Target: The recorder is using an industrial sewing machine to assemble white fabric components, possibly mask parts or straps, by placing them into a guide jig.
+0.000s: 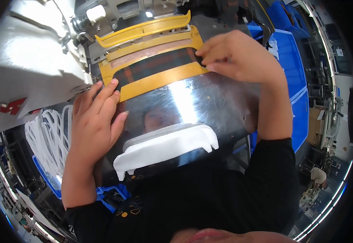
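A dark plaid fabric piece [157, 65] with orange-brown stripes lies in the curved opening of a yellow template [164, 79] under the machine head. My left hand [97, 117] rests flat with its fingers stretched out, fingertips on the template's left corner and the fabric's left end. At the opposite end, my right hand [237, 56] has its fingers bent and drawn together at the fabric's right corner; the pinch is slightly blurred. Nearer to me, a stack of white cut pieces [166, 148] with notched ends lies on the shiny metal plate [221, 101].
A white sewing machine body [26, 52] stands close on the left. Beyond the template is a raised yellow curved bar [144, 30]. A bundle of white strips [49, 137] hangs left of my left hand. Blue bins [300, 109] stand at the right, and a person [318, 177] is farther off.
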{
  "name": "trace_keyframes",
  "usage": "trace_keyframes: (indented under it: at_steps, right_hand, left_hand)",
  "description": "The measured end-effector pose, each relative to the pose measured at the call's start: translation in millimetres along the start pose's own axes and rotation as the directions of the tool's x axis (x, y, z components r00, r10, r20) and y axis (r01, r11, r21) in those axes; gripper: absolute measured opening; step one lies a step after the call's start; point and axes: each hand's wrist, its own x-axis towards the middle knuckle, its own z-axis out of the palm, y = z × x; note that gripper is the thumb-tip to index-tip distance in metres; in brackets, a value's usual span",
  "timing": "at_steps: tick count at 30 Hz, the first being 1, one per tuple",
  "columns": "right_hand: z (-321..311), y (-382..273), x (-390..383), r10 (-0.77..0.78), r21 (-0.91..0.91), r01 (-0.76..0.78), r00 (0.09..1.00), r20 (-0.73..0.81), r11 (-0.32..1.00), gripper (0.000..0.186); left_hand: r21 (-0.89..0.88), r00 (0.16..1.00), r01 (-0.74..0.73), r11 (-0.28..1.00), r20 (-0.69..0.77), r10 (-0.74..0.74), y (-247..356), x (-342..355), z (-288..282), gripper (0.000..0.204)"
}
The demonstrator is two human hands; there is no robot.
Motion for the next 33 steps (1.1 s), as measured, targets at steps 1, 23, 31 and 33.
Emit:
trace_keyframes:
  at_steps: [1, 23, 31, 33]
  right_hand:
    - [-3.4, 7.2, -0.2, 0.011, 0.126, -0.002, 0.998, -0.069, 0.992, 0.015]
    - [27.8, 34.0, 24.2, 0.109, 0.401, 0.016, 0.952, -0.287, 0.916, 0.022]
    - [32.6, -14.5, 35.3, -0.119, 0.247, 0.152, 0.982, -0.146, 0.957, 0.03]
    - [35.3, -26.6, 39.4, -0.158, 0.219, 0.184, 0.979, -0.131, 0.958, 0.031]
  left_hand:
    - [-0.017, 0.999, -0.032, 0.999, -0.021, 0.032, -1.0, 4.3, 0.2, 0.043]
    - [-0.068, 0.961, -0.165, 0.984, -0.233, 0.146, -8.1, -12.3, 1.1, 0.041]
    - [-0.052, 0.981, -0.13, 0.99, -0.148, 0.121, -9.7, -11.2, -1.5, 0.052]
    - [-0.043, 0.982, -0.109, 0.993, -0.159, 0.101, -12.4, -15.5, 2.6, 0.053]
